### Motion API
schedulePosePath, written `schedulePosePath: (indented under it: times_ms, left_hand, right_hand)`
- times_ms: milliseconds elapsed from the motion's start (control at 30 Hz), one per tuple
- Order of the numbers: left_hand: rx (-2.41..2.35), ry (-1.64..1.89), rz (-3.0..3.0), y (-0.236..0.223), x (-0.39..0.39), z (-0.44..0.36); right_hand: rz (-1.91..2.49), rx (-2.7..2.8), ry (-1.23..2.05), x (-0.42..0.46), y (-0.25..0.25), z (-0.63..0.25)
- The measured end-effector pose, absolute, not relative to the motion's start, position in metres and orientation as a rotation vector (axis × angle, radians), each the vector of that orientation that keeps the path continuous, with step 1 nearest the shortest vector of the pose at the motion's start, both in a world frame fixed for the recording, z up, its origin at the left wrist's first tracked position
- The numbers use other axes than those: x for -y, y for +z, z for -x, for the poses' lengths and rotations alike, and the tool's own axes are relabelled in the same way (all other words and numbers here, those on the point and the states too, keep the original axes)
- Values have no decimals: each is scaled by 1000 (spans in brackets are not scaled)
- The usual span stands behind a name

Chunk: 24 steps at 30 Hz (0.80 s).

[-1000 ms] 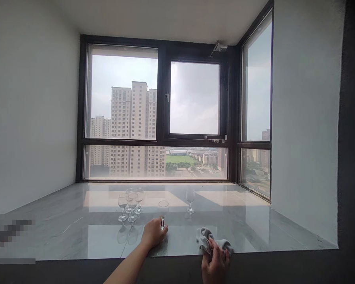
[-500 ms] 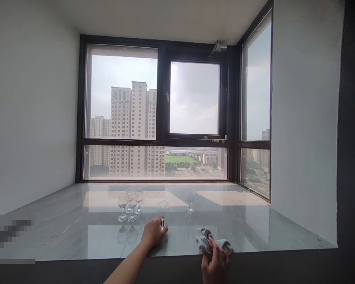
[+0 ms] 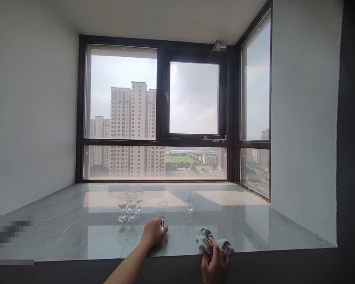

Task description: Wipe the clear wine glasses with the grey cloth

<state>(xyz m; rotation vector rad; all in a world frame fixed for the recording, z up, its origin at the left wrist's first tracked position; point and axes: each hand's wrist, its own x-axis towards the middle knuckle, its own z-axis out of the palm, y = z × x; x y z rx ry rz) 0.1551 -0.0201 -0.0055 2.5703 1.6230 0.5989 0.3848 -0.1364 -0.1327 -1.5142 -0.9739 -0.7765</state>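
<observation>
My left hand point(image 3: 154, 232) is closed around the stem of an upright stemmed glass point(image 3: 163, 206) standing on the grey windowsill point(image 3: 103, 242). Its bowl rises above my fingers, while my hand hides part of the foot. At the sill's front edge, my right hand point(image 3: 215, 260) has its fingers closed on a crumpled grey cloth point(image 3: 203, 237), which rests on the surface. Several more stemmed glasses point(image 3: 132, 202) stand upright in a tight cluster left of the held one. A single stemmed glass point(image 3: 189, 200) is farther back, to the right.
Behind the sill is a dark-framed window point(image 3: 162, 142) with tall buildings outside. White walls close in the sill at the left point(image 3: 32, 118) and right point(image 3: 304, 130). The sill's front edge point(image 3: 260, 251) runs below my hands. A pixelated patch covers the lower left.
</observation>
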Motion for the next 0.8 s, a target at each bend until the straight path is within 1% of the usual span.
schedulePosePath:
  times_ms: [800]
  left_hand:
    - [-1630,626,-2556,-5,22,-155]
  right_hand:
    - [1513,979,-840,136,-131,-385]
